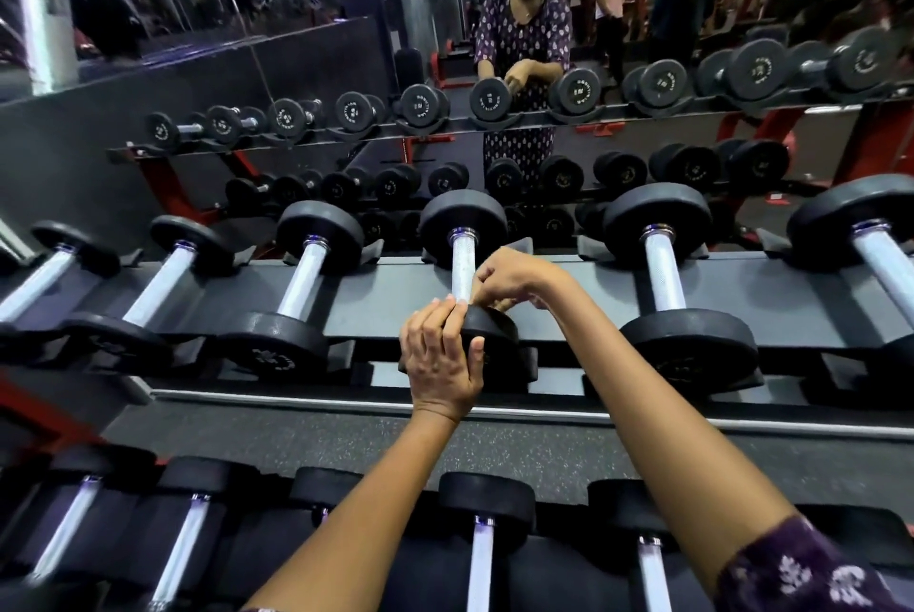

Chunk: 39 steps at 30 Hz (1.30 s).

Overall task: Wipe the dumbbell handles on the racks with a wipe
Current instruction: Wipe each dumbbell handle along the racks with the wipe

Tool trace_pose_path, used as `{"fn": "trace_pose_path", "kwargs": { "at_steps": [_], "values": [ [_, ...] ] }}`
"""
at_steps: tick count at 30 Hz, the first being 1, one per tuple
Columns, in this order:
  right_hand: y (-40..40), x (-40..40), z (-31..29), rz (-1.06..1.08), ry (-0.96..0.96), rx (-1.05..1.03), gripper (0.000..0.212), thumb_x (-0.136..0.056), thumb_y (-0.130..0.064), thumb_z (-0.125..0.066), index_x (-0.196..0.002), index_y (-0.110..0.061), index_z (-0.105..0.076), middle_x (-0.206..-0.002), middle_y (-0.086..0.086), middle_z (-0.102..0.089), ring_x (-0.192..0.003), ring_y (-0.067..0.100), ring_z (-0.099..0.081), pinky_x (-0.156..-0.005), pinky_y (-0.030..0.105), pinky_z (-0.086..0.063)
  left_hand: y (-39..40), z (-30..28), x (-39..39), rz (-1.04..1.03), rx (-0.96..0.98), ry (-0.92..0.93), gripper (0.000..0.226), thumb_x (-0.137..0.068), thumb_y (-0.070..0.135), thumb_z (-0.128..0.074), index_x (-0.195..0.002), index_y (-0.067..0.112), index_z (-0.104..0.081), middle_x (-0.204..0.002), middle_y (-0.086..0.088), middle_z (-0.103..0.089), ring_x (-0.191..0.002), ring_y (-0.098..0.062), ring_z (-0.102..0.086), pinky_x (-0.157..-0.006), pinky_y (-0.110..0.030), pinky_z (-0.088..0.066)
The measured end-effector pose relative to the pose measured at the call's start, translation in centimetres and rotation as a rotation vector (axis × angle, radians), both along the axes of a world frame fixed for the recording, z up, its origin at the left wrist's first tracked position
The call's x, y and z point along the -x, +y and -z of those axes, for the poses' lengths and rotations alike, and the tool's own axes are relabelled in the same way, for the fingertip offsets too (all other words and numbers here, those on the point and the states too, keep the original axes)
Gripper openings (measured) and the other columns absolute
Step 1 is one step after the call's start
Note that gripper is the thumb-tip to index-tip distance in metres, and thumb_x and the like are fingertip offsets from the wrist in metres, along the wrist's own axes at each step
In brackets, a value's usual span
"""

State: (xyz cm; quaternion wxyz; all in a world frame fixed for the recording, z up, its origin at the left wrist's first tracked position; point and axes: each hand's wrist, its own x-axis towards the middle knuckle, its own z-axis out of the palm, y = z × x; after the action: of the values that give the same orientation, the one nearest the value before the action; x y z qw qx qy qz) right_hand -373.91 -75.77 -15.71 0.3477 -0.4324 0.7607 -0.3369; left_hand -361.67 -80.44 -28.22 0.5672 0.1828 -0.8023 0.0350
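Bracing the near head of the middle dumbbell (489, 329) with my left hand (442, 359), fingers laid straight, I keep it from rolling on the rack (569, 295) while my right hand (504, 277) curls around the handle (463, 265); I can't see the wipe.

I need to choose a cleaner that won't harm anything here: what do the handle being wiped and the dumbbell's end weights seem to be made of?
The handle looks like bright metal, probably chromed steel: silvery, reflective, with a fine knurled texture. The end weights look like matte black rubber or urethane coating: dull, no shine, rounded edges. Whether metal lies beneath cannot be seen.
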Motion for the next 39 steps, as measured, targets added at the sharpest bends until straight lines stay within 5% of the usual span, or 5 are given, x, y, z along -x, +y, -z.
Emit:
{"fn": "trace_pose_path", "kwargs": {
  "at_steps": [10, 19, 23, 34, 39],
  "values": [
    [-1.2, -0.3, 0.7, 0.073, 0.188, 0.139, 0.008, -0.07, -0.001, -0.069, -0.076, 0.003, -0.073, -0.044, -0.002, -0.052, -0.035, 0.003, -0.041, -0.048, 0.016, -0.04, 0.3, -0.2, 0.0, 0.007, 0.006, 0.002, 0.043, -0.104, 0.04, -0.024, -0.124, 0.01, -0.046, -0.124, -0.007, -0.045, -0.112, -0.027, -0.047, -0.095, -0.046, -0.038],
    [-3.4, -0.5, -0.2, 0.039, 0.509, 0.057, 0.017, -0.072, -0.009, -0.073, -0.089, -0.009, -0.075, -0.072, 0.004, -0.067, -0.08, 0.017, -0.061, -0.061, 0.016, -0.042, 0.6, -0.3, -0.2, 0.001, 0.006, 0.008, 0.042, -0.104, 0.04, -0.023, -0.122, 0.01, -0.046, -0.123, -0.006, -0.045, -0.112, -0.025, -0.047, -0.098, -0.044, -0.036],
    [-4.0, -0.1, 0.3, 0.119, 0.492, 0.165, 0.014, -0.075, -0.004, -0.069, -0.088, -0.004, -0.075, -0.088, 0.015, -0.071, -0.061, 0.009, -0.056, -0.049, 0.003, -0.033, 0.3, -0.5, -0.1, 0.001, 0.014, 0.019, 0.041, -0.104, 0.04, -0.024, -0.122, 0.01, -0.046, -0.123, -0.006, -0.045, -0.112, -0.025, -0.047, -0.097, -0.043, -0.037],
    [-5.2, 0.6, 3.0, 0.796, 0.133, 0.522, 0.015, -0.077, -0.008, -0.064, -0.073, 0.003, -0.073, -0.071, 0.023, -0.068, -0.062, 0.023, -0.053, -0.056, 0.024, -0.032, 0.5, -0.7, -0.2, 0.003, 0.025, 0.018, 0.041, -0.104, 0.039, -0.023, -0.122, 0.01, -0.047, -0.124, -0.006, -0.045, -0.113, -0.025, -0.047, -0.1, -0.041, -0.033],
    [-6.7, -0.6, 2.0, 0.58, 0.313, 0.578, 0.02, -0.078, -0.008, -0.061, -0.063, 0.005, -0.068, -0.062, 0.016, -0.067, -0.063, 0.026, -0.06, -0.062, 0.025, -0.043, 0.3, -0.8, -0.2, 0.004, 0.029, 0.039, 0.041, -0.104, 0.039, -0.024, -0.121, 0.011, -0.047, -0.123, -0.005, -0.046, -0.113, -0.025, -0.047, -0.101, -0.04, -0.032]
  ]
}}
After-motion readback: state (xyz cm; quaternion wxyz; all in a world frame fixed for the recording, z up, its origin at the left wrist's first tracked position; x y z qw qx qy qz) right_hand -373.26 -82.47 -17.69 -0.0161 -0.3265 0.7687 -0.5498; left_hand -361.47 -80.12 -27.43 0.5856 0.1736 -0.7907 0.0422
